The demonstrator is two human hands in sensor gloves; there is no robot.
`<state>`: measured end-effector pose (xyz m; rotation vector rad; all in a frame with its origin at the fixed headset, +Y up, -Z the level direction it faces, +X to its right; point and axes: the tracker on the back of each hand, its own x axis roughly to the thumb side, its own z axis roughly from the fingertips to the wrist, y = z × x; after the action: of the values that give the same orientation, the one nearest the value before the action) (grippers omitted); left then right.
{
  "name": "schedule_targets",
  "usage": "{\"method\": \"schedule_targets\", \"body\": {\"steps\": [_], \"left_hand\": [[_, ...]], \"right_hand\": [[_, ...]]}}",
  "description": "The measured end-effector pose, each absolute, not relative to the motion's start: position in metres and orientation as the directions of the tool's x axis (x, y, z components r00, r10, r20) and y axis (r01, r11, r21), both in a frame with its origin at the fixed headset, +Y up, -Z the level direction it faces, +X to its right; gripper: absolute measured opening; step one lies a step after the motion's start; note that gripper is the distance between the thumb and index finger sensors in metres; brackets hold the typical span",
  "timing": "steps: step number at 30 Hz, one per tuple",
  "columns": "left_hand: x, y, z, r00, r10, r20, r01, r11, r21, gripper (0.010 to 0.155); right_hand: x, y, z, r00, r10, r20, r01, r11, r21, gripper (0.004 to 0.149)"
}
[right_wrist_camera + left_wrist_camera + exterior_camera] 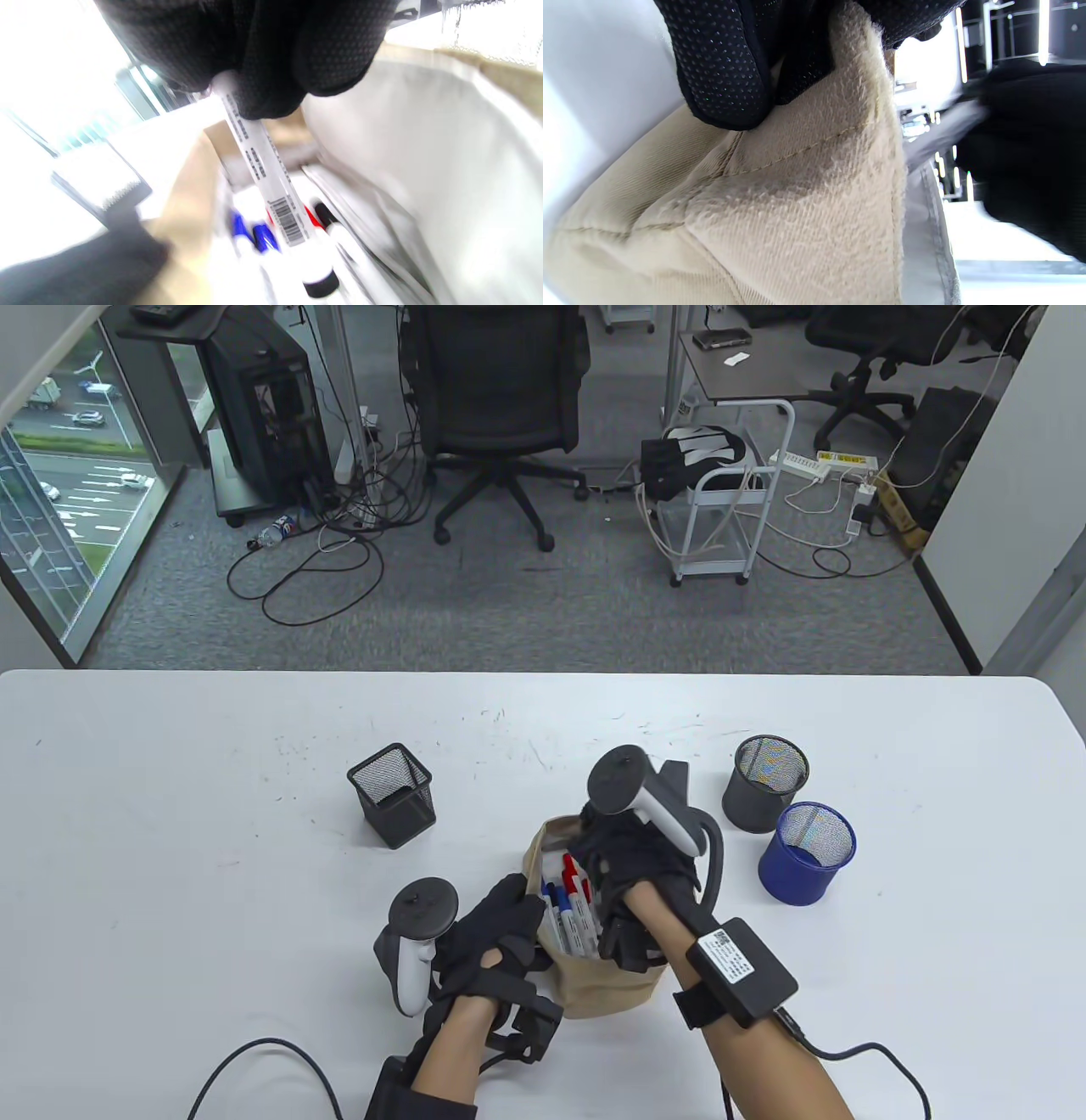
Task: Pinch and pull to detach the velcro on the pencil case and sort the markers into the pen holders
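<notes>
The beige pencil case (594, 988) stands open on the white table, with several blue- and red-capped markers (567, 899) inside. My left hand (517, 916) pinches the case's left edge; in the left wrist view its fingers (725, 63) are curled over the fuzzy fabric rim (814, 178). My right hand (628, 857) reaches into the case from above. Its fingertips (271, 55) pinch a white marker (271, 178) with a barcode label and a black cap, held tilted above the other markers (254, 235).
A black square mesh holder (392, 795) stands left of the case. A dark grey round holder (764, 785) and a blue round holder (806, 853) stand to its right. Cables run from both wrists to the table's front edge.
</notes>
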<state>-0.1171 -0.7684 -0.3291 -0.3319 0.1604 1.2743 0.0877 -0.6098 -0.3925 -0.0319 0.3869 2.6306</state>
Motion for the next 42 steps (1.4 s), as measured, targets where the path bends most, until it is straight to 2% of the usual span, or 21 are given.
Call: {"method": "schedule_targets", "body": {"steps": [2, 4, 7, 9, 14, 18, 21, 23, 25, 29, 33, 37, 42], "left_hand": [[-0.117, -0.768, -0.329, 0.284, 0.91, -0.3, -0.956, 0.247, -0.156, 0.067], [-0.117, -0.768, -0.329, 0.283, 0.911, -0.3, -0.957, 0.245, -0.158, 0.068], [-0.117, -0.768, -0.329, 0.281, 0.911, -0.3, -0.957, 0.243, -0.16, 0.067], [-0.116, -0.768, -0.329, 0.278, 0.912, -0.301, -0.958, 0.239, -0.161, 0.068], [-0.116, -0.768, -0.329, 0.274, 0.913, -0.301, -0.959, 0.234, -0.162, 0.068], [-0.117, -0.768, -0.329, 0.269, 0.914, -0.304, -0.96, 0.228, -0.163, 0.068], [-0.117, -0.768, -0.329, 0.266, 0.914, -0.306, -0.961, 0.225, -0.162, 0.068], [-0.117, -0.768, -0.329, 0.264, 0.914, -0.308, -0.961, 0.223, -0.164, 0.068], [-0.117, -0.768, -0.328, 0.266, 0.913, -0.31, -0.961, 0.224, -0.164, 0.068], [-0.117, -0.767, -0.329, 0.268, 0.913, -0.309, -0.959, 0.224, -0.171, 0.068], [-0.117, -0.767, -0.329, 0.267, 0.912, -0.311, -0.96, 0.222, -0.172, 0.068], [-0.117, -0.767, -0.329, 0.271, 0.912, -0.307, -0.959, 0.227, -0.171, 0.068], [-0.117, -0.767, -0.329, 0.27, 0.914, -0.304, -0.959, 0.227, -0.169, 0.068]], "right_hand": [[0.11, -0.583, -0.385, -0.839, 0.536, -0.088, -0.543, -0.826, 0.147, 0.052], [0.134, -0.562, -0.38, -0.826, 0.555, -0.101, -0.558, -0.83, 0.0, 0.051], [0.175, -0.545, -0.378, -0.84, 0.513, -0.18, -0.483, -0.856, -0.186, 0.05], [0.198, -0.545, -0.381, -0.851, 0.456, -0.26, -0.403, -0.885, -0.233, 0.049], [0.245, -0.572, -0.394, -0.827, 0.371, -0.423, -0.314, -0.928, -0.201, 0.049], [0.269, -0.601, -0.402, -0.794, 0.355, -0.494, -0.323, -0.934, -0.152, 0.05], [0.275, -0.607, -0.405, -0.779, 0.342, -0.526, -0.331, -0.936, -0.118, 0.056], [0.272, -0.603, -0.407, -0.787, 0.301, -0.539, -0.336, -0.941, -0.035, 0.062], [0.265, -0.594, -0.405, -0.789, 0.331, -0.517, -0.362, -0.931, -0.043, 0.061], [0.234, -0.571, -0.401, -0.823, 0.392, -0.411, -0.436, -0.9, 0.015, 0.061], [0.185, -0.56, -0.393, -0.881, 0.392, -0.265, -0.422, -0.904, 0.066, 0.06], [0.131, -0.572, -0.391, -0.925, 0.351, -0.145, -0.374, -0.907, 0.196, 0.059], [0.084, -0.615, -0.408, -0.963, 0.242, -0.118, -0.269, -0.873, 0.406, 0.058]]}}
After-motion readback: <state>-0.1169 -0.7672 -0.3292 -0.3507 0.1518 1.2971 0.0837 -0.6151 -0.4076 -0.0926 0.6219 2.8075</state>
